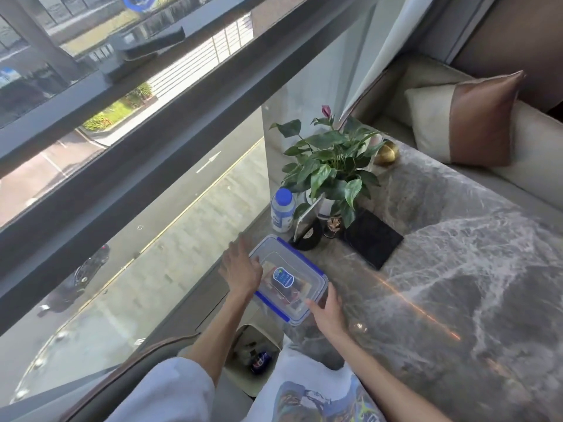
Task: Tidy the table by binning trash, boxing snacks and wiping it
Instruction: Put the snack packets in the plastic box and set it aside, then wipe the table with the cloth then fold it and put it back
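A clear plastic box [300, 271] with a blue-clipped lid sits at the near left corner of the grey marble table [441, 269]. Snack packets show through the lid. My left hand [240, 271] rests flat on the box's left side, fingers spread. My right hand [327, 309] touches the box's near right corner. A cream bin [259, 388] stands on the floor below the table edge, with a blue can and other trash inside. A black cloth [373, 239] lies flat on the table just right of the box's far end.
Behind the box stand a white bottle with a blue cap [282, 210], a phone on a black round stand [307, 226], a potted plant [332, 169] and a gold ball [387, 153]. A window runs along the left. A sofa with a cushion [463, 120] lies beyond the table.
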Tool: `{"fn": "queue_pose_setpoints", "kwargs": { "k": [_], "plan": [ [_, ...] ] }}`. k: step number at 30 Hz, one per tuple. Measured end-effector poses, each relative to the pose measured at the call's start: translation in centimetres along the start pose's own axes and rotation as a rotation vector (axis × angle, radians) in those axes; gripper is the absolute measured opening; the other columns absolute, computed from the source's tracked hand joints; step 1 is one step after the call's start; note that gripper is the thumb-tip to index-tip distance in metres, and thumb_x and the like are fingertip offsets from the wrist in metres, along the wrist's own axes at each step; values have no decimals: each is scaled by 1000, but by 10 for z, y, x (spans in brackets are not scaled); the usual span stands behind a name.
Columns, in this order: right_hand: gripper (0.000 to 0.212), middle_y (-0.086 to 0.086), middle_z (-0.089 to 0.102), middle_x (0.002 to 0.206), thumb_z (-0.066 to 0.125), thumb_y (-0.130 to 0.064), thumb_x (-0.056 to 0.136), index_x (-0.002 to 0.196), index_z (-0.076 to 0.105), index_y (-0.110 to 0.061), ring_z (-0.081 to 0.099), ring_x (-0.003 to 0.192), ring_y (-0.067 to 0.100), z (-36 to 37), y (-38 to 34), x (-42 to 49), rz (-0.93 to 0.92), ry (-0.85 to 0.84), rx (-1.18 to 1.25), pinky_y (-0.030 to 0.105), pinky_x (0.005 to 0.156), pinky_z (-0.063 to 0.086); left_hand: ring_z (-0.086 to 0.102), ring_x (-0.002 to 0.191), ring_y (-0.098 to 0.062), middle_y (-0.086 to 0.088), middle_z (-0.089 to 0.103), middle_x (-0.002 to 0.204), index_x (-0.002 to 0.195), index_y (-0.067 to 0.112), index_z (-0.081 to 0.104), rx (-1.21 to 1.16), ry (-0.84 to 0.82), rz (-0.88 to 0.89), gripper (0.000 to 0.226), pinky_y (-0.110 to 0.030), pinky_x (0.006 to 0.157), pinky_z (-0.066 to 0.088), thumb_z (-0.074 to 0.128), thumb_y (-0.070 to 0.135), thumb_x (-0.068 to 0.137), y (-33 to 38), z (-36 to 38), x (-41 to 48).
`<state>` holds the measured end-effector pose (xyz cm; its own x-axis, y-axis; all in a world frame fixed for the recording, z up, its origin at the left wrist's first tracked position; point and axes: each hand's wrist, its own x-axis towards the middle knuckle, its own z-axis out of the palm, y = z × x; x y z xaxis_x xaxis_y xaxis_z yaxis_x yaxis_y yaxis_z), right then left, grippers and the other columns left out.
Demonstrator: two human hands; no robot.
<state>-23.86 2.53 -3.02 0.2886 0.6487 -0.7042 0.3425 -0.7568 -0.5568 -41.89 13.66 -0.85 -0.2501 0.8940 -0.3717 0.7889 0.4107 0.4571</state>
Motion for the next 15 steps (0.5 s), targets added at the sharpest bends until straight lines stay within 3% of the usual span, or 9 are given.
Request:
{"fn": "queue_pose_setpoints", "kwargs": {
  "k": [2,4,6,9,12,14,15],
  "plan": [
    [82,1,13,163,58,-37,92,155,8,-21,18,150,21,-4,-13,6,-195,93,-223,40,119,28,28,145,-31,-10,23,159,153,18,7,-287,86,-165,78,-49,119,25,55,26,92,-14,7,-19],
    [81,-1,5,164,55,-34,94,155,4,-19,8,152,19,-7,-31,20,-278,66,-333,38,122,20,52,125,-28,-12,37,149,152,13,4,-640,-25,-460,80,-45,106,42,57,27,93,-23,20,-37],
    [79,1,9,164,55,-30,94,155,7,-17,10,151,19,-9,-50,32,-238,-27,-387,36,122,17,63,84,-16,-12,58,120,142,4,27,-843,-232,-662,64,-40,77,53,59,28,93,-20,29,-49],
    [73,6,26,160,57,-22,93,154,17,-15,29,146,23,-6,-62,43,-214,-80,-448,35,117,26,63,65,-20,-20,69,97,107,-3,58,-860,-297,-694,30,-41,65,57,54,24,96,-13,38,-53],
    [72,9,34,156,59,-23,93,153,20,-16,36,142,26,-7,-62,46,-239,-62,-504,37,114,31,61,61,-20,-22,69,95,94,2,58,-810,-251,-671,24,-33,54,53,53,25,95,-7,32,-55],
    [73,10,35,155,59,-27,93,153,19,-17,38,141,27,-11,-62,47,-253,-88,-543,38,113,33,67,74,-24,-18,69,103,115,0,57,-846,-248,-657,37,-36,64,58,55,30,94,-5,27,-58],
    [75,10,32,157,59,-29,93,154,17,-17,36,142,27,-13,-62,46,-264,-105,-555,38,114,32,67,95,-29,-18,64,121,134,3,44,-853,-243,-644,51,-42,79,59,55,32,94,-4,26,-58]
  ]
}}
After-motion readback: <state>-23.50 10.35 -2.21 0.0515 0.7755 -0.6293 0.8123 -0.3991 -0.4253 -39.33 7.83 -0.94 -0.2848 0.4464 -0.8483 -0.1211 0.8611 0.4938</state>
